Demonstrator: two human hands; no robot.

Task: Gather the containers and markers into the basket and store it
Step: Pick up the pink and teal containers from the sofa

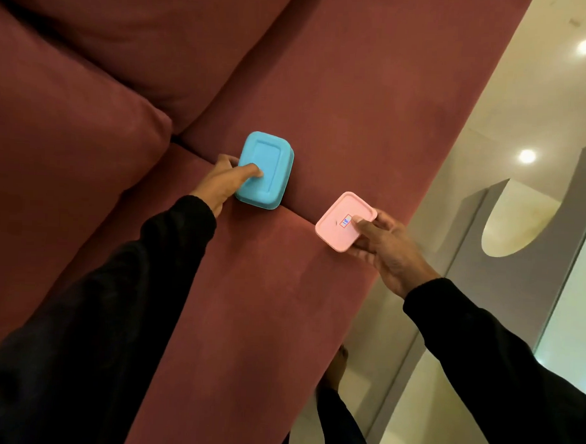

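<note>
A blue lidded container sits on the red sofa seat at the seam between two cushions. My left hand grips its near end, thumb on the lid and fingers wrapped round the far side. A smaller pink lidded container with a small label on its lid is near the sofa's front edge. My right hand holds it, thumb on the lid and fingers underneath. No basket or markers are in view.
The red sofa fills most of the view, with a back cushion at the left. Glossy pale floor with light reflections lies to the right, and my foot shows by the sofa's edge.
</note>
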